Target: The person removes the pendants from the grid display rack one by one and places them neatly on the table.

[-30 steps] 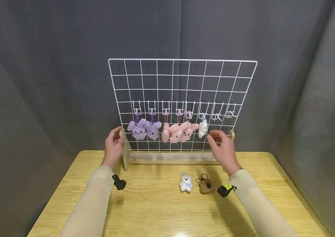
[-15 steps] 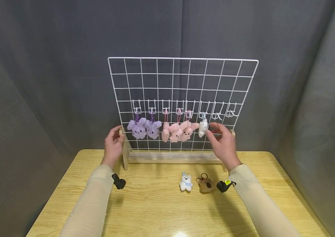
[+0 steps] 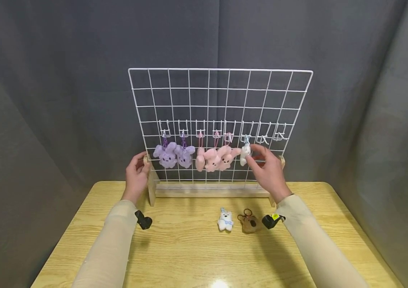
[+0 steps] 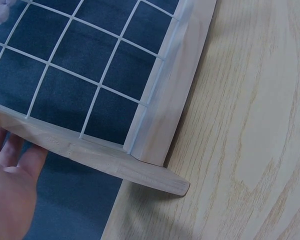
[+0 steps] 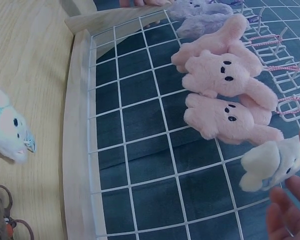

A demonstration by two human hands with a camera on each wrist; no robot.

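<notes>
A white wire grid rack stands in a wooden base on the table. My left hand grips the upright wooden side post at its left, fingers behind the wood. My right hand pinches a small white plush keychain between thumb and fingers; in the right wrist view the plush keychain lies partly between the fingertips. It hangs by a light-blue loop from a hook. To its left hang pink plush keychains and two purple plush keychains.
Two hooks on the right, one of them the end hook, carry nothing. On the wooden table in front of the rack lie a white bear keychain and a brown plush keychain. A grey curtain hangs behind.
My right hand has moved up and left from beside the white hanging plush keychain to take it between thumb and fingers. The left hand stays on the post.
</notes>
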